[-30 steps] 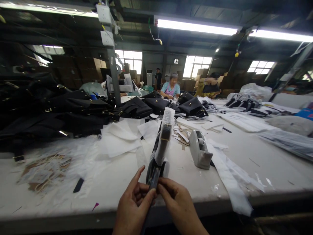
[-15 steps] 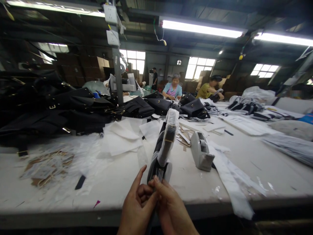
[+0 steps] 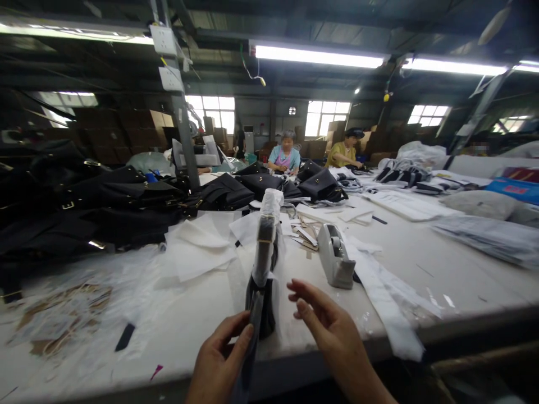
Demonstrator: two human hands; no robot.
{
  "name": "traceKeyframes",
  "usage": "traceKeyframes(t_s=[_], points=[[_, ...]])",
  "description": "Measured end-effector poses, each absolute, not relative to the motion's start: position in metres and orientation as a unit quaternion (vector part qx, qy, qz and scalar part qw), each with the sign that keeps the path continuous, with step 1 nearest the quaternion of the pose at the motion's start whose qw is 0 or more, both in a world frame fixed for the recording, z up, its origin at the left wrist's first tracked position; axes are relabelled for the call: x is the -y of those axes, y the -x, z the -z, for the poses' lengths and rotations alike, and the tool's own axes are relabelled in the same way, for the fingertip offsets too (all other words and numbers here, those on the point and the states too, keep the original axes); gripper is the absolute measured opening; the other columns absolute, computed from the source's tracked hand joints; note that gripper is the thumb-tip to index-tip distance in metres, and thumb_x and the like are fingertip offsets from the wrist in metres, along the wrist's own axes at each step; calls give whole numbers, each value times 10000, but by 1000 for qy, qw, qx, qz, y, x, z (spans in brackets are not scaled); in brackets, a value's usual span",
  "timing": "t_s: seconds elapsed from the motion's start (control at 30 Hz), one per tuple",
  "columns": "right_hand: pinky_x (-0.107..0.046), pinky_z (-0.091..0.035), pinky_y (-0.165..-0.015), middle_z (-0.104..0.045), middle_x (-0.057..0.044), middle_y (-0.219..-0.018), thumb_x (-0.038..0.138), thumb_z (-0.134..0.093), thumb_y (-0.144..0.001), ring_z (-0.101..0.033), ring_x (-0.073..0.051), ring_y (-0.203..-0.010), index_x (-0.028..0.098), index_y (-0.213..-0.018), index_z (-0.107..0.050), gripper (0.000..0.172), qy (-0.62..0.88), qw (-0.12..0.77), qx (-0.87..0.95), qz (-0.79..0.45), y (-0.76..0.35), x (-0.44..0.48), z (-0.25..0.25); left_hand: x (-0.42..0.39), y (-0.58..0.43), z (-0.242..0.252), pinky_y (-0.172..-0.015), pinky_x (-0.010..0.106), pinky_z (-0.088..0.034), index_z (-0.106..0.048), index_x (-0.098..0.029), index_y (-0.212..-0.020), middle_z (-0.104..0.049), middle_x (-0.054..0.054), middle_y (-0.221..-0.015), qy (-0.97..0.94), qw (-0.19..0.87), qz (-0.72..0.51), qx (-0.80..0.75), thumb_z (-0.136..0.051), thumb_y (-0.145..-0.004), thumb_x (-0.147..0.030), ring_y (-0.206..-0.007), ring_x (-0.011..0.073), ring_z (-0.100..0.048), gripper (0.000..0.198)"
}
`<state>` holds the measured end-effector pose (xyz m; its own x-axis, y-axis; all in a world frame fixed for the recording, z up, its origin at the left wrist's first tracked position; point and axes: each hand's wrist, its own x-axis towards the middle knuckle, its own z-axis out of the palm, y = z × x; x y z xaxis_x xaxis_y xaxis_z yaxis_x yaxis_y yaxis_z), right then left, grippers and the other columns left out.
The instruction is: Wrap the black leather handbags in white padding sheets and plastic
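A black bag [image 3: 263, 314] stands edge-on at the table's front, with clear plastic and white wrapping around its upper part. Running from it toward me is a long black strap [image 3: 251, 348]. My left hand [image 3: 223, 353] pinches that strap between thumb and fingers. Off to the bag's right, my right hand [image 3: 332, 325] hangs open in the air, fingers apart and touching nothing. Closest to it on the table is a grey tape dispenser [image 3: 337, 264]. The far side of the bag is hidden.
Black bags with gold buckles [image 3: 126, 196] are heaped at the left and back. White paper sheets [image 3: 197, 247], paper tags with strings [image 3: 67, 320] and a white strip [image 3: 391, 308] lie on the table [image 3: 189, 331]. Two co-workers [image 3: 286, 154] sit beyond the heap.
My right hand has let go of the strap, opened and moved right. My left hand now pinches the strap alone, a little lower and to the left. The view has turned slightly right.
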<state>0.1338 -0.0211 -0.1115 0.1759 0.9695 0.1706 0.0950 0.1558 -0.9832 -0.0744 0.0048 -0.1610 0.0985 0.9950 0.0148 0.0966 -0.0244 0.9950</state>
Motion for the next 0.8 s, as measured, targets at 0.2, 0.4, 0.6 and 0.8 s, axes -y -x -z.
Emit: traceKeyframes(t_s=[0.2,0.4,0.6,0.8], points=[[-408,-434,-1070,-622,-76,-1320,494,-643,-878,-558,-243,-1235,224,-1295,-586,500,421,556,579,-422,-125,-49,7,-9,64,153,-784,289,-560,-743,-201,-1017,-747,66,-967,-642,457,-409,-461,-626,-827,-524,-914,246,-688,393],[-208,-507,-551,-591,14,-644,374,-649,-895,-547,-90,-525,151,-859,-614,228,434,485,460,-604,-115,-108,-74,-7,66,148,-689,273,-570,-737,-232,-1032,-736,64,-978,-610,443,-487,-441,-595,-840,-550,-826,215,-691,398],[-184,-258,-398,-399,70,-506,250,-802,-723,-314,-50,-430,148,-652,-595,242,476,402,651,-434,-128,-134,-136,-35,106,133,-811,356,-589,-615,-257,-1245,-617,87,-1296,-556,374,-558,-489,-575,-852,-579,-1039,256,-655,510],[-255,-450,-646,-667,-23,-751,536,-723,-774,-586,-142,-682,197,-894,-751,360,450,189,850,-199,-139,-153,-180,-57,144,116,-1041,501,-447,-397,-262,-1456,-424,123,-1505,-544,288,-544,-571,-463,-875,-650,-1261,326,-533,701]])
